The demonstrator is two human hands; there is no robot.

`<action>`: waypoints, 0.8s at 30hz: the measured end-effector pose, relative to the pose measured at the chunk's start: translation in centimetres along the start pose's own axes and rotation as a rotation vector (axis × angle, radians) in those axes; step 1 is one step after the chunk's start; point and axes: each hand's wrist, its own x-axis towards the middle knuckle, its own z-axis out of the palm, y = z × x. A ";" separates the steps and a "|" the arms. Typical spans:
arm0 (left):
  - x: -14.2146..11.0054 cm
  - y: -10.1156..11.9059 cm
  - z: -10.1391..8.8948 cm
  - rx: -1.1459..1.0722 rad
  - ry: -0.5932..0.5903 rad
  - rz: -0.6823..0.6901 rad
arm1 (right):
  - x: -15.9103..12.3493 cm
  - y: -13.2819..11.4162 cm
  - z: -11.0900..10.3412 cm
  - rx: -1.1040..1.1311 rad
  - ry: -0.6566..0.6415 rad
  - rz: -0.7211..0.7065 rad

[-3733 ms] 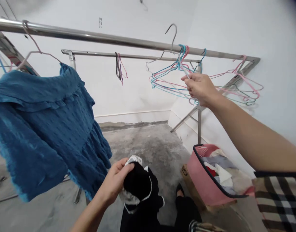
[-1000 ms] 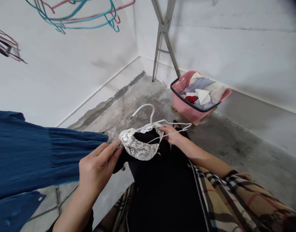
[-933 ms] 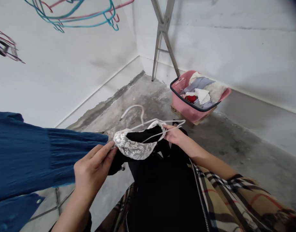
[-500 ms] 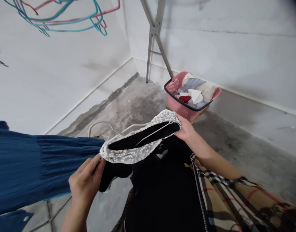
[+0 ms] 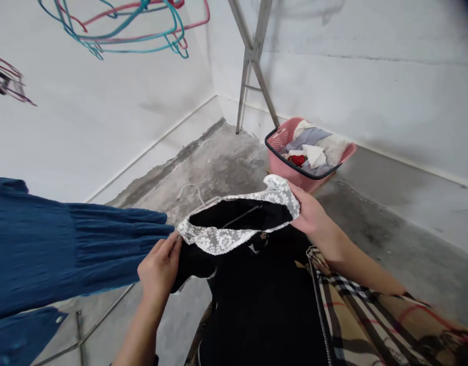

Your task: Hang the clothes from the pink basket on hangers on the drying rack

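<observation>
A black garment with a white lace collar (image 5: 222, 241) is stretched between my hands. My left hand (image 5: 160, 267) pinches the collar's left end; my right hand (image 5: 310, 209) grips its right end, with some fingers hidden behind the lace. A pale wire hanger (image 5: 192, 189) sits inside the neckline, its hook sticking up at the back left and one bar showing across the opening. The garment's black body hangs below and blends with the dark clothing on my torso. Just left of my left hand hangs a blue pleated garment (image 5: 115, 244).
A pink laundry basket (image 5: 291, 175) with crumpled clothes stands by the right wall. Behind it rises a metal rack leg (image 5: 251, 56). Blue and pink hangers (image 5: 135, 38) hang at upper left. A thin metal bar (image 5: 104, 317) crosses low on the left.
Both hands have shifted a little right with the collar, and the left one has risen. The hanger has sunk deeper into the neckline, with less of its frame showing. The view has turned slightly.
</observation>
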 end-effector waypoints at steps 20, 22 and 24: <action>4.2 0.1 -0.6 -0.434 0.239 0.246 | 1.9 -6.4 1.5 -1.880 -0.256 -1.151; 4.3 0.4 -0.6 -0.445 0.231 0.226 | 1.9 -6.6 2.0 -1.898 -0.357 -1.146; 4.5 0.8 -0.5 -0.466 0.216 0.200 | 1.6 -6.7 2.6 -1.887 -0.403 -1.140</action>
